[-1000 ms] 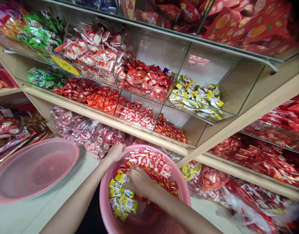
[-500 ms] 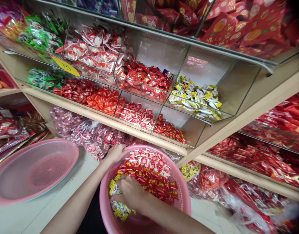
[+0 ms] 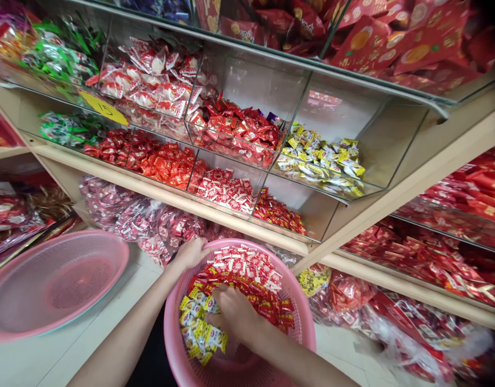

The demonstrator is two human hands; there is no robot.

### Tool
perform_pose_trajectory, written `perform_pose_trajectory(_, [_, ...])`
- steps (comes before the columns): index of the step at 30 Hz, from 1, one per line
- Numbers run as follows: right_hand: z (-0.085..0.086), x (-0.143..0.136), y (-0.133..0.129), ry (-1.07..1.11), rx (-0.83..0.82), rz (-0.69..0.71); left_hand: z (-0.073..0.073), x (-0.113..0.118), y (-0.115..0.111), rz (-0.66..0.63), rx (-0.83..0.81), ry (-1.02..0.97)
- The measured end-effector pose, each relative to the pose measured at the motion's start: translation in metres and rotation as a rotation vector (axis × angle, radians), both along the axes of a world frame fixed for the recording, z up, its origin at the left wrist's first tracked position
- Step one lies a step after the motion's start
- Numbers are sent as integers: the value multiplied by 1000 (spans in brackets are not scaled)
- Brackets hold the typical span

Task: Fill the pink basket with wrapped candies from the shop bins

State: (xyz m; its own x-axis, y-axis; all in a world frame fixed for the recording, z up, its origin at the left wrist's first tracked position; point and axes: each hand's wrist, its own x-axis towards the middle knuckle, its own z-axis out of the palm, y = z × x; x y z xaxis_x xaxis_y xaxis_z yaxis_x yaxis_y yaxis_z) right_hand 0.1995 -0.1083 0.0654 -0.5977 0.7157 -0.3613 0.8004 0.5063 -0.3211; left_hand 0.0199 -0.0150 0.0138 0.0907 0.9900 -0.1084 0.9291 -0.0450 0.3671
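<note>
My left hand (image 3: 191, 253) grips the upper left rim of a pink plastic basket (image 3: 308, 328). Inside it lie wrapped candies in patches: red-and-white ones (image 3: 247, 263) at the far side, red ones with yellow lettering (image 3: 271, 310) across the middle, and yellow-and-white ones (image 3: 201, 333) at the left. My right hand (image 3: 233, 312) is down in the basket, fingers curled, where the yellow-and-white and red candies meet. Its fingertips point away from view, so what they hold, if anything, is hidden.
Above the basket, clear shelf bins hold sorted candies, among them yellow candies (image 3: 320, 161) and red candies (image 3: 239, 131). A second pink basket (image 3: 118, 258) stands on the floor at left. Bagged candies (image 3: 412, 333) lie under the shelves. A yellow price tag (image 3: 103, 107) hangs on the shelf.
My right hand has moved a little to the right inside the basket, uncovering more yellow-and-white candies. My left hand stays on the rim.
</note>
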Motion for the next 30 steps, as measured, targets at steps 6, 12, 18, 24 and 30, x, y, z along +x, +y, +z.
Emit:
perform_pose_trajectory(6, [-6,-11,-9,40,11,52,-3,-2,1,-7,14,11])
perform_pose_trajectory(12, [-8,-8,-11,-9,20,69,0,-1,-1,-10,4,33])
perform_pose_trajectory(18, [51,15,16,124,192,16,-1,-2,1,-17,-16,25])
perform_pose_trajectory(24, [170,69,78,309,671,-71,-5,-5,3,-7,-16,-11])
perform_pose_trajectory(30, [253,132,149,169,1015,-277,-10,-8,5,2,-27,-27])
